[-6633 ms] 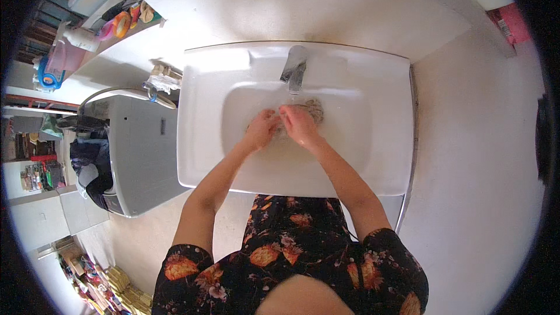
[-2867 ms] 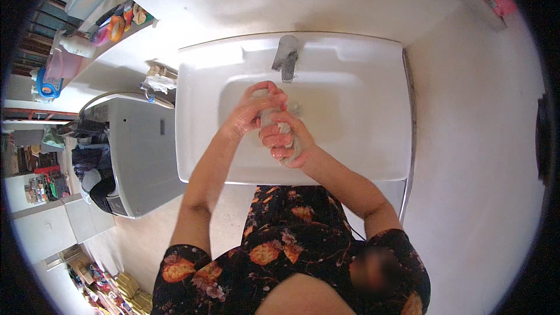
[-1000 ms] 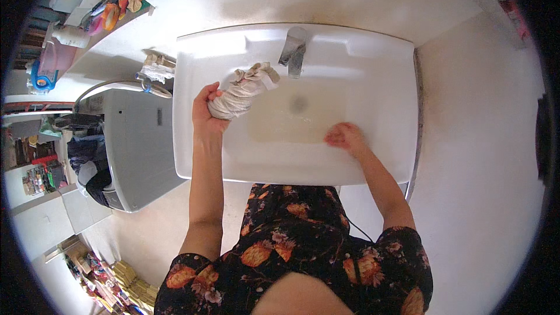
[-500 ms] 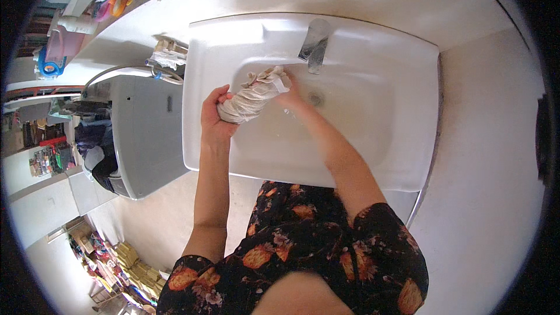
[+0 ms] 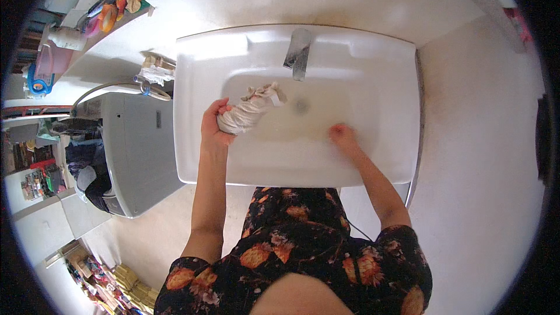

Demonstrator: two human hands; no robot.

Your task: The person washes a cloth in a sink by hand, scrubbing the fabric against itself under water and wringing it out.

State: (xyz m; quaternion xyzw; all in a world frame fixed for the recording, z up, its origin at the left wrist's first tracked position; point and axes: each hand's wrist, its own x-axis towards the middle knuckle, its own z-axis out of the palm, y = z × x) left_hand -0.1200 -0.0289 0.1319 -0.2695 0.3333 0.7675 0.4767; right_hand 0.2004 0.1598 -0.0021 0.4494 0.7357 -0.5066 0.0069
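My left hand [image 5: 217, 122] is wrapped round one end of a twisted, off-white cloth [image 5: 246, 114] over the left part of the white sink [image 5: 192, 160]. The cloth's other end sticks out toward the drain [image 5: 301, 105], its folds wound in a spiral. Apart from the cloth, my right hand [image 5: 343, 135] hovers over the right half of the basin. Its fingers look curled but are smeared by motion, so I cannot see whether they hold anything. A grey metal faucet [image 5: 298, 52] stands at the back of the sink.
Left of the sink stands a grey washing machine [image 5: 140, 151] with dark clothes [image 5: 87, 157] at its opening. A pale hose [image 5: 111, 86] curves over its back. Walls border the sink behind and on the right. Stacked yellowish packages [image 5: 131, 286] lie at the lower left.
My right hand has let go of the cloth and swung right and toward me. My left hand keeps its hold on the cloth. The whole view has shifted slightly.
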